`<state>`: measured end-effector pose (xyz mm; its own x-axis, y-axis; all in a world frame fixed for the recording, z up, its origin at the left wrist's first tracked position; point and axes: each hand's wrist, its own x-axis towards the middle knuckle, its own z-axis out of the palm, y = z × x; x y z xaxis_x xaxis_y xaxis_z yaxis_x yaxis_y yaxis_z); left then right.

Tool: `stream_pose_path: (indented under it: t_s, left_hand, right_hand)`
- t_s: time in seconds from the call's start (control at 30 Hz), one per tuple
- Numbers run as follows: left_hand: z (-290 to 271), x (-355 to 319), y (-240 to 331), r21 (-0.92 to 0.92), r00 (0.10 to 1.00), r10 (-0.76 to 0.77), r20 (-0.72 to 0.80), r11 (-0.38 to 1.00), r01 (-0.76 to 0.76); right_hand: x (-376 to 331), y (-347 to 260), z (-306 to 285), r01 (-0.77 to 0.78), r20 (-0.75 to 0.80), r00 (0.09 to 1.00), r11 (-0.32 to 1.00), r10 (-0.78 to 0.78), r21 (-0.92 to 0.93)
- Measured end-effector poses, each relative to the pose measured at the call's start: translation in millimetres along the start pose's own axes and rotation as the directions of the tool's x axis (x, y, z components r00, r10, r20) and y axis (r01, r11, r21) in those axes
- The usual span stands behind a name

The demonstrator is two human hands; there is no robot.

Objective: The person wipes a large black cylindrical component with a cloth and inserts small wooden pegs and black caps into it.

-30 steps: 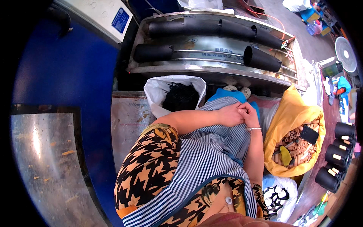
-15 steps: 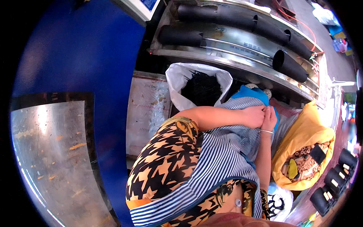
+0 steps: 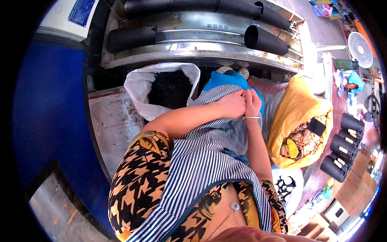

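Observation:
My left hand (image 3: 234, 104) and my right hand (image 3: 253, 103) meet over my lap, side by side and touching. The fingers of both are curled closed, and whatever they may hold is hidden. A thin bracelet (image 3: 252, 117) circles the right wrist. Under the hands lies the striped apron (image 3: 209, 137), with bright blue cloth (image 3: 225, 80) spread over the knees. To the left stands a white sack (image 3: 137, 94) of black strands (image 3: 170, 89). On the right, a yellow sack (image 3: 286, 109) holds many small tan tubes (image 3: 300, 139), a black piece (image 3: 316, 126) and a yellow scrap (image 3: 292, 148).
Ahead runs a metal trough (image 3: 193, 44) with rods and black rolled sheets (image 3: 266, 40). A blue panel (image 3: 52, 105) rises at the left. Several black cylinders (image 3: 342, 145) stand on a dark red surface (image 3: 312, 181) at the right, near a fan (image 3: 360, 49) and another person (image 3: 370, 138).
My view has swung right, so the scene shifts left and the fan and other person come into sight. Both hands stay together on my lap.

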<state>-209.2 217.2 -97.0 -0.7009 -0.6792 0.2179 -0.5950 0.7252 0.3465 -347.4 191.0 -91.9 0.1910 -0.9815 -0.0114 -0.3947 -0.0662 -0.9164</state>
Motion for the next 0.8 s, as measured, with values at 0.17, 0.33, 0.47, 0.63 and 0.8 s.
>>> stream_pose_path:
  t_s: [0.17,0.33,0.47,0.63,0.8]
  left_hand:
    - [3,-3,0,-0.061,0.989,0.021,-0.145,0.998,-0.030]
    - [3,-1,5,0.022,0.991,-0.005,-0.131,1.000,0.008]
    - [-5,-2,8,0.008,0.999,-0.024,-0.044,1.000,0.024]
    - [-1,0,9,0.028,0.997,-0.045,-0.056,0.998,0.047]
    - [-9,1,11,0.057,0.999,-0.032,-0.028,0.998,0.033]
  right_hand:
    - [-1,8,6,-0.009,-0.037,0.999,0.999,0.011,0.052]
    - [-3,0,4,-0.006,-0.015,1.000,0.993,0.008,0.114]
    - [-4,12,4,-0.030,0.022,0.999,0.986,0.027,0.166]
    - [-3,11,-1,-0.034,0.030,0.999,0.990,0.030,0.134]
    - [-3,18,-3,-0.025,0.034,0.999,0.989,0.020,0.148]
